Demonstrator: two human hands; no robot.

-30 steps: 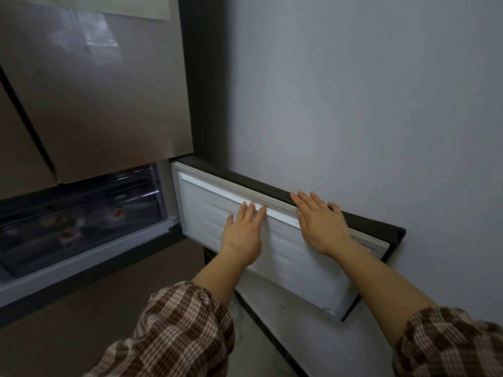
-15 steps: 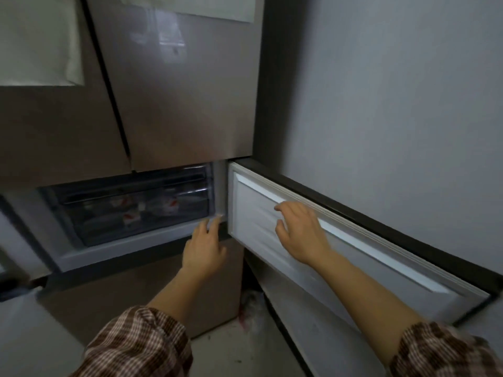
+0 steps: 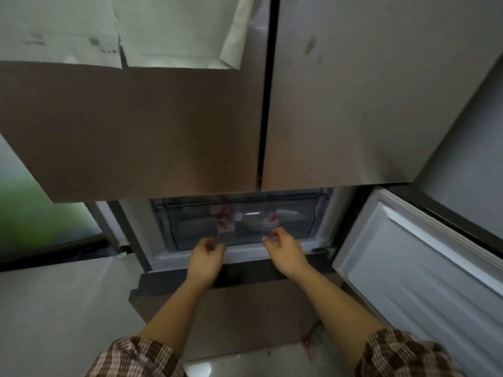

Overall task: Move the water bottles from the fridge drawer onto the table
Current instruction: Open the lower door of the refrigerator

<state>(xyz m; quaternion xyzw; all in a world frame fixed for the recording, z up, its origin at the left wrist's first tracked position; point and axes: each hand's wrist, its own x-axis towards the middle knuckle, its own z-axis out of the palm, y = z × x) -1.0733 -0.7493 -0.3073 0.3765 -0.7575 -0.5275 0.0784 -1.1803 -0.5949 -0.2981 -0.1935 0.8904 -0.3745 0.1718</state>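
The fridge (image 3: 353,104) stands with its lower door (image 3: 422,268) swung open, baring a clear drawer (image 3: 190,229), at whose front lip the left hand (image 3: 205,257) and right hand (image 3: 284,251) curl their fingers, whether gripping I cannot tell through the blur, with red-labelled water bottles (image 3: 226,217) lying inside.

Two tall brushed-metal upper doors (image 3: 353,104) stand closed, a dark seam (image 3: 268,91) running between them. Pale paper sheets (image 3: 168,31) hang on the left one, one corner curling away. At the lower right a small door (image 3: 422,268) stands swung open and shows its white ribbed lining, beside a grey wall (image 3: 468,159). A blurred green patch (image 3: 32,213) sits at far left.
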